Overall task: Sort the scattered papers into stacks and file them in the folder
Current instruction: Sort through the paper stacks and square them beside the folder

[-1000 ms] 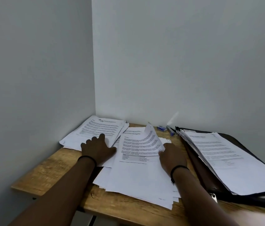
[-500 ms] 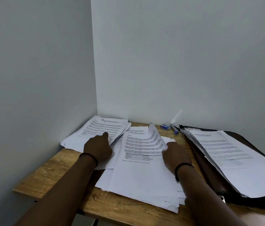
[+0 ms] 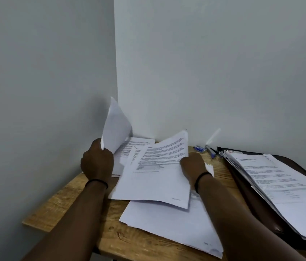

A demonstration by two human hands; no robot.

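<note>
You are mid-sort: your left hand (image 3: pixel 97 162) grips a raised sheet (image 3: pixel 115 127), your right hand (image 3: pixel 192 167) grips a printed page (image 3: pixel 154 178) above the tabletop (image 3: pixel 58 202) pile. Next, lay each on its stack; the folder (image 3: pixel 257 202) waits at right.

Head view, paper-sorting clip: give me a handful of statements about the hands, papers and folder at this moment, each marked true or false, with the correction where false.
1. The left hand grips a sheet lifted up off the table. True.
2. The right hand is resting idle on the folder. False: it holds the right edge of a printed sheet over the middle pile, apart from the folder.
3. The folder lies open at the right with a stack of papers on it. True.
4. The pen lies at the near edge of the table. False: it lies at the far edge, by the wall.
5. The loose papers in the middle are a squared, tidy stack. False: they lie fanned and askew.
</note>
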